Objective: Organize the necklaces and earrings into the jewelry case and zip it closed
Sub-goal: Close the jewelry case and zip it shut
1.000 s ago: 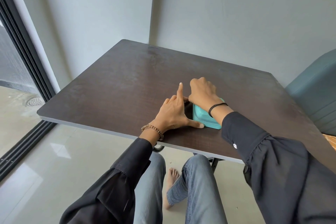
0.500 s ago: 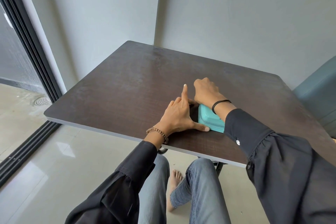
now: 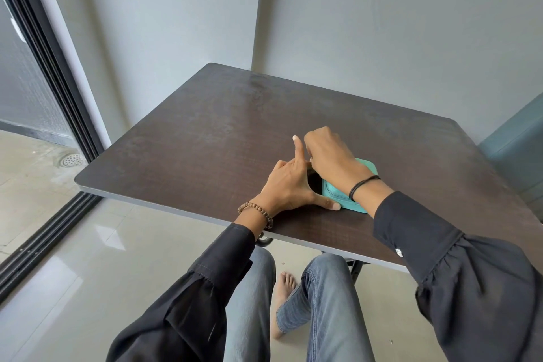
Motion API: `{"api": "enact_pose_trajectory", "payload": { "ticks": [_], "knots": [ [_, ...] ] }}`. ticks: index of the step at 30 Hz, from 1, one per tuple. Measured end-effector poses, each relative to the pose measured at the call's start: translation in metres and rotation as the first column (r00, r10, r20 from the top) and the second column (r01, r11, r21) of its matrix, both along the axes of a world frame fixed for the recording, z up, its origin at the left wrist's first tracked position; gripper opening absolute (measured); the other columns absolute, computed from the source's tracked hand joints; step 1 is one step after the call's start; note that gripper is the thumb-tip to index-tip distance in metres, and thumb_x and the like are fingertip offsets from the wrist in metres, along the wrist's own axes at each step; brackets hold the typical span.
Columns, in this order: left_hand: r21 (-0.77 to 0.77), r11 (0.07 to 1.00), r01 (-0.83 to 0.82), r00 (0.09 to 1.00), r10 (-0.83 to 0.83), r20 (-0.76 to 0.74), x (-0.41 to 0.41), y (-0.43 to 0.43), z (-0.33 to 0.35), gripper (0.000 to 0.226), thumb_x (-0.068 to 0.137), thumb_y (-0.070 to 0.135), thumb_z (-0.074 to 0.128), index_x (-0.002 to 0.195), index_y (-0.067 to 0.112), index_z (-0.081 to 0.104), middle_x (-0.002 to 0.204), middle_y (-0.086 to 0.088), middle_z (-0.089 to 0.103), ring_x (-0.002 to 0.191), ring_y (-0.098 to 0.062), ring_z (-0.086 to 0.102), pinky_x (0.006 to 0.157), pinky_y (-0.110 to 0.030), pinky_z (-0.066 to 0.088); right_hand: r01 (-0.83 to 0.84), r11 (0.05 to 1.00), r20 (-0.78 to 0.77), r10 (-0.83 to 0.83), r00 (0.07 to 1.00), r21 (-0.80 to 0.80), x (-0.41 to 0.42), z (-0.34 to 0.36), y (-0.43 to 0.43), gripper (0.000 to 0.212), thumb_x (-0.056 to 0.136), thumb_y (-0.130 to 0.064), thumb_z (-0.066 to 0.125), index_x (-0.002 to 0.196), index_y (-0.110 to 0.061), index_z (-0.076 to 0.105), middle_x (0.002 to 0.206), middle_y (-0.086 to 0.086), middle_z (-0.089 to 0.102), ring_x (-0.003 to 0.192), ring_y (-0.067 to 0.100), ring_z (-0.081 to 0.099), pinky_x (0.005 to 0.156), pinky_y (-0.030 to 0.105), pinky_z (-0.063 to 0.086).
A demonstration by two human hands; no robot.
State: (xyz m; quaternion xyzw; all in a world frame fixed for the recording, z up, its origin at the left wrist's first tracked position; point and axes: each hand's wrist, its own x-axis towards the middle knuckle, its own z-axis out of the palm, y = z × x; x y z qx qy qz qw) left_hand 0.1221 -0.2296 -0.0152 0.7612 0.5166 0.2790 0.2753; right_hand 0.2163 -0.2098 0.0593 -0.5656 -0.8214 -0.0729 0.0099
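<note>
We are judging zipping underway: open left hand [image 3: 289, 185] bracing the jewelry case [image 3: 335, 198], right hand [image 3: 329, 156] gripping its far corner, needing a steady pull.

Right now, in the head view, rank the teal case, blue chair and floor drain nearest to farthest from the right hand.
1. teal case, directly under the right hand, touching it.
2. blue chair, off to the right.
3. floor drain, far left.

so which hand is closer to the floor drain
Left. The left hand braces the left side of the teal jewelry case, on the floor drain's side; the right hand rests over the case's top, farther right of the drain.
</note>
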Motion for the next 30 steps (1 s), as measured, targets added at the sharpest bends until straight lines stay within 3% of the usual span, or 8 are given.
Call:
{"api": "enact_pose_trajectory", "payload": {
  "ticks": [5, 9, 11, 14, 18, 21, 24, 30],
  "knots": [
    [0.025, 0.999, 0.023, 1.000, -0.023, -0.015, 0.000, -0.002, 0.000, 0.156, 0.067, 0.061, 0.085, 0.151, -0.004, -0.029, 0.147, 0.004, 0.057, 0.137, -0.021, 0.049, 0.117, -0.040, 0.029, -0.058, 0.996, -0.012, 0.059, 0.998, 0.074, 0.009, -0.004, -0.022, 0.009, 0.101, -0.002, 0.050, 0.104, -0.007, 0.057, 0.102, 0.009, 0.052, 0.098, 0.030, 0.063, 0.070, 0.028, 0.036],
    [0.050, 0.999, 0.012, 1.000, -0.010, -0.030, -0.001, -0.001, -0.002, 0.153, 0.068, 0.060, 0.086, 0.154, -0.002, -0.025, 0.139, 0.000, 0.064, 0.128, -0.023, 0.057, 0.112, -0.038, 0.034, -0.139, 0.983, -0.068, 0.148, 0.987, 0.118, 0.021, -0.008, -0.034, 0.013, 0.096, 0.002, 0.055, 0.103, -0.009, 0.058, 0.091, 0.000, 0.040, 0.080, 0.024, 0.057, 0.067, 0.027, 0.034],
    [0.077, 0.997, 0.007, 0.999, -0.003, -0.051, -0.002, 0.002, -0.007, 0.149, 0.069, 0.059, 0.085, 0.156, 0.002, -0.022, 0.128, 0.000, 0.068, 0.117, -0.020, 0.062, 0.105, -0.037, 0.037, -0.192, 0.974, -0.050, 0.199, 0.979, 0.123, 0.025, -0.011, -0.044, 0.017, 0.092, 0.006, 0.058, 0.102, -0.008, 0.058, 0.088, 0.000, 0.040, 0.069, 0.020, 0.047, 0.064, 0.028, 0.036],
    [0.150, 0.988, 0.030, 0.998, -0.020, -0.067, -0.004, 0.004, -0.013, 0.139, 0.071, 0.058, 0.083, 0.160, 0.021, -0.018, 0.111, 0.005, 0.070, 0.102, -0.015, 0.064, 0.092, -0.035, 0.038, -0.282, 0.947, -0.030, 0.289, 0.957, 0.152, 0.032, -0.015, -0.060, 0.026, 0.081, 0.014, 0.067, 0.099, -0.004, 0.062, 0.083, 0.006, 0.053, 0.062, 0.024, 0.057, 0.055, 0.029, 0.041],
    [0.215, 0.974, 0.074, 0.987, -0.040, -0.157, -0.004, 0.003, -0.013, 0.110, 0.080, 0.060, 0.073, 0.160, 0.045, -0.002, 0.123, 0.009, 0.067, 0.112, -0.017, 0.057, 0.091, -0.036, 0.035, -0.382, 0.894, 0.047, 0.382, 0.923, 0.232, 0.046, -0.021, -0.072, 0.033, 0.072, 0.018, 0.070, 0.096, -0.004, 0.064, 0.089, 0.012, 0.063, 0.068, 0.029, 0.068, 0.056, 0.039, 0.059],
    [0.206, 0.975, 0.080, 0.977, -0.036, -0.209, -0.007, 0.005, -0.014, 0.088, 0.082, 0.065, 0.065, 0.156, 0.051, 0.019, 0.121, 0.005, 0.064, 0.115, -0.018, 0.053, 0.089, -0.035, 0.032, -0.424, 0.858, 0.095, 0.415, 0.905, 0.288, 0.059, -0.025, -0.081, 0.038, 0.066, 0.021, 0.070, 0.090, -0.007, 0.062, 0.087, 0.011, 0.061, 0.072, 0.030, 0.067, 0.056, 0.041, 0.060],
    [0.204, 0.976, 0.072, 0.980, -0.031, -0.195, -0.006, 0.003, -0.013, 0.086, 0.081, 0.062, 0.066, 0.155, 0.051, 0.024, 0.107, 0.006, 0.061, 0.109, -0.016, 0.052, 0.089, -0.034, 0.030, -0.430, 0.836, 0.138, 0.408, 0.903, 0.342, 0.070, -0.031, -0.087, 0.041, 0.059, 0.020, 0.073, 0.082, -0.010, 0.057, 0.080, 0.009, 0.058, 0.066, 0.025, 0.063, 0.047, 0.037, 0.056],
    [0.197, 0.977, 0.076, 0.980, -0.037, -0.197, -0.007, 0.005, -0.014, 0.087, 0.082, 0.061, 0.070, 0.155, 0.051, 0.024, 0.115, 0.006, 0.062, 0.110, -0.016, 0.051, 0.097, -0.038, 0.034, -0.430, 0.816, 0.246, 0.358, 0.901, 0.387, 0.076, -0.042, -0.081, 0.021, 0.077, 0.009, 0.068, 0.088, -0.008, 0.063, 0.091, 0.011, 0.062, 0.083, 0.025, 0.064, 0.068, 0.039, 0.061]
  ]
}}
